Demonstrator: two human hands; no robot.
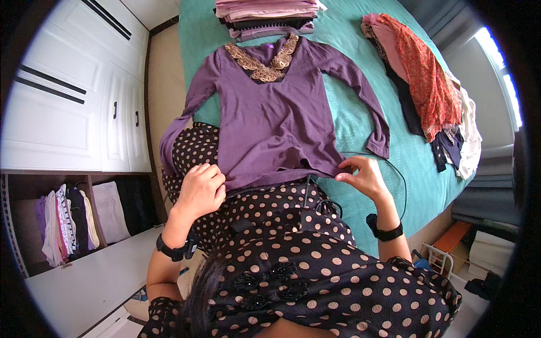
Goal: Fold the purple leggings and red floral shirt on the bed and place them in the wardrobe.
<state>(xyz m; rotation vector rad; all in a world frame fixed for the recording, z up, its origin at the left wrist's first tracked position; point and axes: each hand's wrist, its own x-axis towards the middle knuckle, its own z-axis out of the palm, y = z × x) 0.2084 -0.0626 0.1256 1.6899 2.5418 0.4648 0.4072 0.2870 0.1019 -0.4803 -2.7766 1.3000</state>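
Observation:
A purple long-sleeved top (pixel 274 114) with a tan lace V-neckline lies spread out before me, its neck pointing away and its hem across my lap. At the hem's left corner, my left hand (pixel 203 188) grips the fabric with curled fingers. My right hand (pixel 363 175) pinches the right hem corner between thumb and fingers. One sleeve hangs over my dotted clothing at the left; the other lies bent on the teal bedspread (pixel 351 110). Each wrist bears a black band.
A folded clothes stack (pixel 270 19) sits beyond the collar. Loose garments (pixel 422 80) lie on the bed's right side. A thin black cable (pixel 401 177) curves beside my right hand. At left stands a white wardrobe (pixel 59 126) with hanging clothes in its lower compartment.

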